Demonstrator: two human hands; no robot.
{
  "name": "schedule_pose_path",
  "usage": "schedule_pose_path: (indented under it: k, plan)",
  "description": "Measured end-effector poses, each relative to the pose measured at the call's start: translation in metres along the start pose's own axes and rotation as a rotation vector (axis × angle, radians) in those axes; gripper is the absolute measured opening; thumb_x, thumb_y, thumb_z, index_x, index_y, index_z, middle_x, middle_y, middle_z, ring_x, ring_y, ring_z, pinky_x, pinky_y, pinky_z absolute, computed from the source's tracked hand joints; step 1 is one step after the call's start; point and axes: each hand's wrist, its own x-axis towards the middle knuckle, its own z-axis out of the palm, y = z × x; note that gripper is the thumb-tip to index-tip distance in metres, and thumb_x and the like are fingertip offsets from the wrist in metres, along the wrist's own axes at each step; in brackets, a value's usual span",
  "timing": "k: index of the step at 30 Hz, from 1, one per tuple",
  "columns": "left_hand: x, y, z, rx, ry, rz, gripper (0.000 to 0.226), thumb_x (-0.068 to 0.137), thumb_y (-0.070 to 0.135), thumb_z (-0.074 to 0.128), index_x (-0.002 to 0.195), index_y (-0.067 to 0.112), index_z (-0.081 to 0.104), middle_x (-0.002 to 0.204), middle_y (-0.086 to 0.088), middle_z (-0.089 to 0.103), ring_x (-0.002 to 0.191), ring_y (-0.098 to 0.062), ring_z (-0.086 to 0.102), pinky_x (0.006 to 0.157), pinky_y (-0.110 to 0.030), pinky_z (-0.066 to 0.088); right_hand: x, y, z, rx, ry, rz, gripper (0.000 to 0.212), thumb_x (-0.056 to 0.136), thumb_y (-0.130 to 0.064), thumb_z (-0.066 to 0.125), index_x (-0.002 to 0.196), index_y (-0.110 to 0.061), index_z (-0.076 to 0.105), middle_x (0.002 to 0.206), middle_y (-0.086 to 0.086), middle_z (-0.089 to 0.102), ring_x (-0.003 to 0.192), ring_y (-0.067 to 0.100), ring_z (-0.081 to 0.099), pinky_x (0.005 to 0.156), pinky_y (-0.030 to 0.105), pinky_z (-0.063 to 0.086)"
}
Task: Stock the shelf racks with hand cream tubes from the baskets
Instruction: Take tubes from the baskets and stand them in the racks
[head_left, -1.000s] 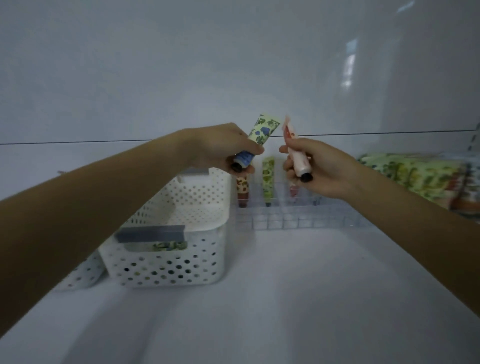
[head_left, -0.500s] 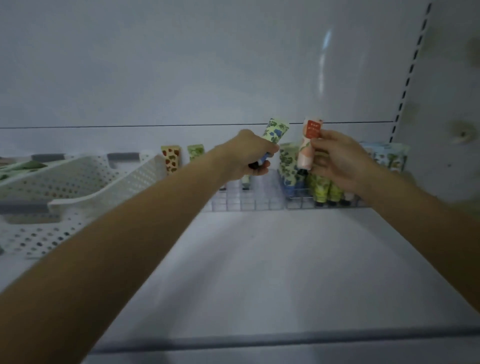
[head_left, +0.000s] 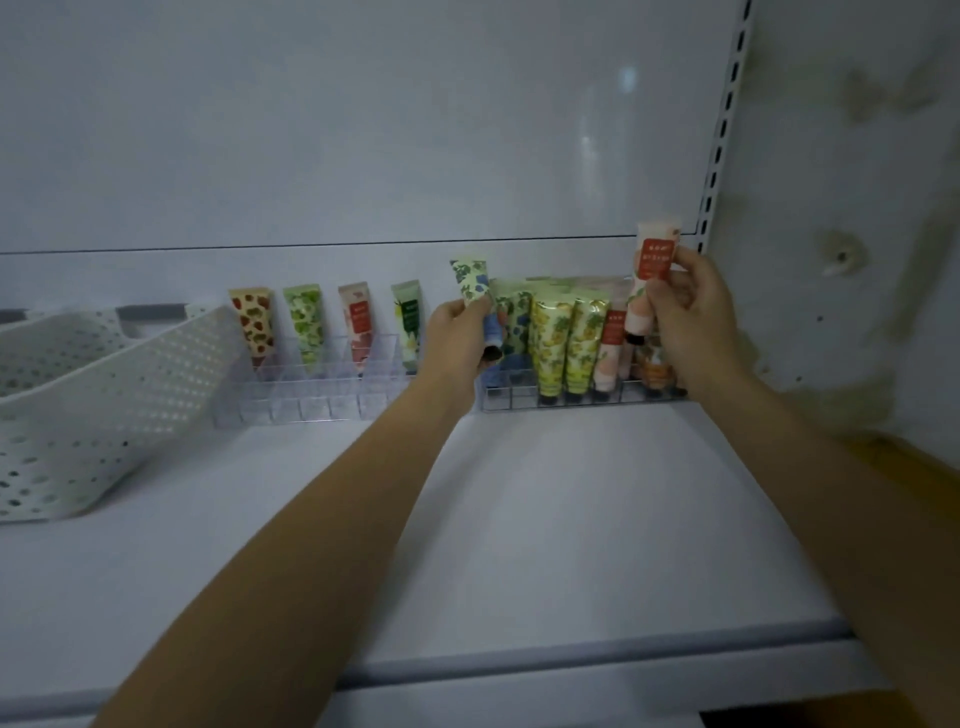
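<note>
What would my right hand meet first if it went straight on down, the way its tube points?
Likely the peach tubes standing in the right rack, right under the cap of the red-label tube in your right hand. Depth is unclear.

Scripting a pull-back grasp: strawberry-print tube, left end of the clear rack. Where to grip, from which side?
Probably pinch the strawberry-print tube on its flat upper half, from above and in front. It stands narrow end down in the clear rack, so only the wide crimped end is free; the white basket crowds its left.
</note>
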Motion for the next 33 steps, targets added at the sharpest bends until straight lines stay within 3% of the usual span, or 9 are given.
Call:
schedule_pose_path:
  k: [3, 7, 10, 13, 19, 23, 26, 29, 33]
  plan:
    - [-0.003, -0.012, -0.004, 0.040, -0.024, 0.052, 0.011, 0.093, 0.018, 0.054, 0.101, 0.010, 0.050, 0.081, -0.002, 0.055, 0.065, -0.012, 0.054, 0.052, -0.020, 0.050, 0.000, 0.012, -0.007, -0.107, -0.030, -0.021, 0.031, 0.094, -0.008, 0.047, 0.125, -0.011, 0.045, 0.101, -0.005, 0.054, 0.081, 0.001, 0.054, 0.074, 0.013, 0.047]
    - [-0.007, -0.019, -0.009, 0.109, -0.050, 0.129, 0.012, 0.091, 0.016, 0.056, 0.100, 0.009, 0.053, 0.081, -0.002, 0.059, 0.068, -0.014, 0.059, 0.060, -0.022, 0.053, -0.004, 0.024, -0.006, -0.360, -0.114, -0.054, 0.025, 0.092, -0.012, 0.052, 0.117, -0.008, 0.046, 0.112, 0.006, 0.057, 0.094, 0.018, 0.056, 0.087, 0.036, 0.047]
    - [-0.008, -0.025, -0.011, 0.140, -0.033, 0.145, 0.004, 0.092, 0.017, 0.056, 0.090, 0.013, 0.057, 0.078, 0.000, 0.060, 0.071, -0.014, 0.060, 0.072, -0.026, 0.053, -0.006, 0.029, -0.007, -0.451, -0.112, -0.068, 0.025, 0.092, -0.012, 0.052, 0.116, -0.005, 0.047, 0.114, 0.010, 0.056, 0.089, 0.018, 0.053, 0.079, 0.032, 0.044]
    - [-0.009, -0.030, -0.011, 0.155, -0.006, 0.137, 0.017, 0.090, 0.019, 0.058, 0.105, 0.009, 0.056, 0.083, 0.001, 0.060, 0.083, -0.019, 0.062, 0.086, -0.036, 0.053, -0.009, 0.033, -0.010, -0.503, -0.130, -0.076, 0.026, 0.093, -0.010, 0.050, 0.118, -0.003, 0.046, 0.112, 0.011, 0.058, 0.092, 0.021, 0.055, 0.082, 0.037, 0.046]
    - [-0.016, -0.033, -0.012, 0.167, 0.005, 0.164, 0.020, 0.090, 0.018, 0.059, 0.107, 0.013, 0.053, 0.088, 0.002, 0.056, 0.074, -0.007, 0.056, 0.074, -0.024, 0.050, -0.011, 0.041, -0.008, -0.586, -0.216, -0.137, 0.044, 0.092, -0.003, 0.047, 0.134, -0.007, 0.036, 0.124, 0.015, 0.054, 0.107, 0.031, 0.055, 0.090, 0.044, 0.046]
    - [-0.018, -0.030, -0.011, 0.147, 0.024, 0.146, 0.020, 0.087, 0.012, 0.060, 0.104, 0.013, 0.049, 0.084, 0.004, 0.052, 0.074, -0.010, 0.053, 0.077, -0.029, 0.050, -0.014, 0.035, -0.008, -0.663, -0.122, -0.229, 0.061, 0.092, -0.003, 0.046, 0.146, -0.007, 0.019, 0.142, 0.018, 0.033, 0.129, 0.030, 0.034, 0.106, 0.040, 0.032]
    - [-0.014, -0.023, -0.014, 0.207, 0.035, 0.212, 0.025, 0.085, 0.011, 0.062, 0.104, 0.014, 0.046, 0.082, 0.002, 0.047, 0.081, -0.017, 0.050, 0.083, -0.034, 0.048, -0.021, 0.025, -0.005, -0.705, -0.061, -0.408, 0.055, 0.089, -0.003, 0.049, 0.141, -0.005, 0.031, 0.141, 0.018, 0.033, 0.131, 0.029, 0.030, 0.107, 0.031, 0.026]
    - [-0.008, -0.011, -0.014, 0.321, 0.029, 0.311, 0.032, 0.083, 0.011, 0.063, 0.105, 0.019, 0.041, 0.093, -0.004, 0.053, 0.089, -0.021, 0.053, 0.086, -0.039, 0.050, -0.031, 0.022, 0.007, -0.725, -0.173, -0.643, 0.043, 0.082, -0.002, 0.052, 0.125, -0.003, 0.053, 0.128, 0.018, 0.049, 0.118, 0.028, 0.041, 0.101, 0.034, 0.031]
    - [0.003, 0.002, -0.005, 0.482, -0.004, 0.434, 0.030, 0.084, 0.018, 0.064, 0.106, 0.016, 0.044, 0.095, -0.006, 0.056, 0.084, -0.023, 0.059, 0.076, -0.037, 0.052, -0.046, 0.034, 0.026, -0.770, -0.591, -0.837, 0.034, 0.080, -0.015, 0.046, 0.106, -0.004, 0.067, 0.104, 0.012, 0.064, 0.097, 0.027, 0.055, 0.086, 0.035, 0.044]
